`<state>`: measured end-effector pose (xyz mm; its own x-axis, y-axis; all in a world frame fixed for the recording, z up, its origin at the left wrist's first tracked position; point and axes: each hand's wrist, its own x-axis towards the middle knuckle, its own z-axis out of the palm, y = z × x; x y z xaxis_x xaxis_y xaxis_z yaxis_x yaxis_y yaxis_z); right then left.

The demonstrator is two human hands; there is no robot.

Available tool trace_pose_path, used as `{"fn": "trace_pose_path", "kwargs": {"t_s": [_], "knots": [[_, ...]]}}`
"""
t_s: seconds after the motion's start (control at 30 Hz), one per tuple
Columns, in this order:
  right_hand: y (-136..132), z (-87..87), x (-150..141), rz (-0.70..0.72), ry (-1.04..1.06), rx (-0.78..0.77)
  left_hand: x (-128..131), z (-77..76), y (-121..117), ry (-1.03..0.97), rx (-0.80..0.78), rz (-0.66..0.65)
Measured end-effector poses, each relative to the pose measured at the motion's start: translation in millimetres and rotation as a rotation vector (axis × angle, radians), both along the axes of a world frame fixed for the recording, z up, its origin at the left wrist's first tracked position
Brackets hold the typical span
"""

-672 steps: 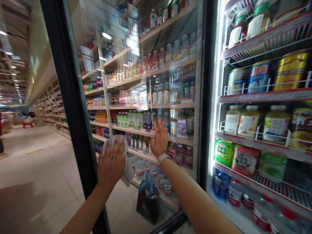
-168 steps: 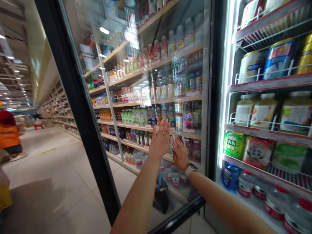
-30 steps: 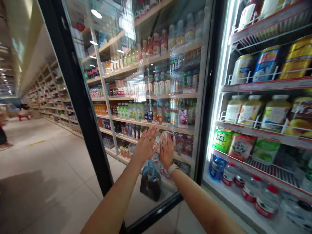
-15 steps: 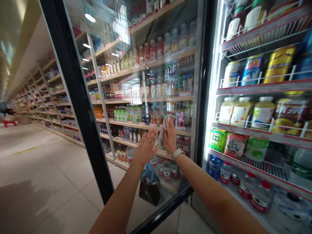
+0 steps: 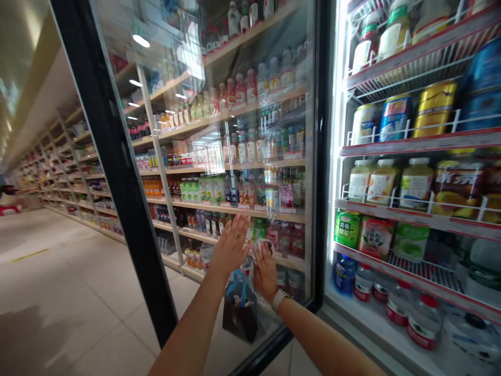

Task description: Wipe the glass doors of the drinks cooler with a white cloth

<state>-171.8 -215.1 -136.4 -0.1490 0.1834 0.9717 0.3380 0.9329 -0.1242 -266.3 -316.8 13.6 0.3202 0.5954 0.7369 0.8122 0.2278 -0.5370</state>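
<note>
A glass fridge door in a black frame stands swung out in front of me. Flat on its pane, with fingers stretched out, lies my left hand. Just to its right and a little lower, my right hand presses a crumpled whitish cloth against the glass. The fingers cover most of the cloth. A pale watch band circles the right wrist. Through the pane, a dark bag with blue handles shows on the floor below my hands.
At right the lit fridge holds wire shelves with cans, juice bottles, drink cartons and water bottles. Behind the glass run wooden shelves of drinks. Long store shelving recedes at left beside a tiled floor. A red stool stands far left.
My right hand has slid down the glass with the cloth, from above my left hand to slightly below it. My left hand has stayed on the pane. The view has shifted a little.
</note>
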Motion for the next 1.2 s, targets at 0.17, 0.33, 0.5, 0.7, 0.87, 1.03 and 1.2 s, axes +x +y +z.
{"fn": "trace_pose_path", "kwargs": {"t_s": [0.17, 0.33, 0.5, 0.7, 0.87, 1.03, 1.2], "knots": [[20.0, 97.2, -2.0, 0.048, 0.027, 0.004, -4.8, -0.2, 1.7, 0.013, 0.007, -0.010], [21.6, 132.9, -6.7, 0.048, 0.079, 0.010, -8.1, -1.3, 2.7, 0.014, -0.015, 0.007], [16.7, 71.3, -9.5, 0.021, 0.090, -0.054, -7.2, -1.0, 1.4, 0.021, -0.042, 0.019], [15.5, 29.7, -1.3, 0.032, 0.069, -0.069, -4.0, 0.0, -0.2, 0.029, -0.040, 0.016], [28.1, 58.5, 8.0, 0.030, 0.029, -0.052, 0.2, 0.5, -0.1, 0.029, -0.008, 0.020], [40.4, 112.0, 19.0, 0.055, -0.027, -0.013, 2.0, 0.5, 0.4, 0.055, 0.027, 0.021], [31.3, 90.3, 11.8, 0.026, -0.012, -0.028, 1.8, -0.4, 0.6, 0.035, 0.026, 0.015]]}}
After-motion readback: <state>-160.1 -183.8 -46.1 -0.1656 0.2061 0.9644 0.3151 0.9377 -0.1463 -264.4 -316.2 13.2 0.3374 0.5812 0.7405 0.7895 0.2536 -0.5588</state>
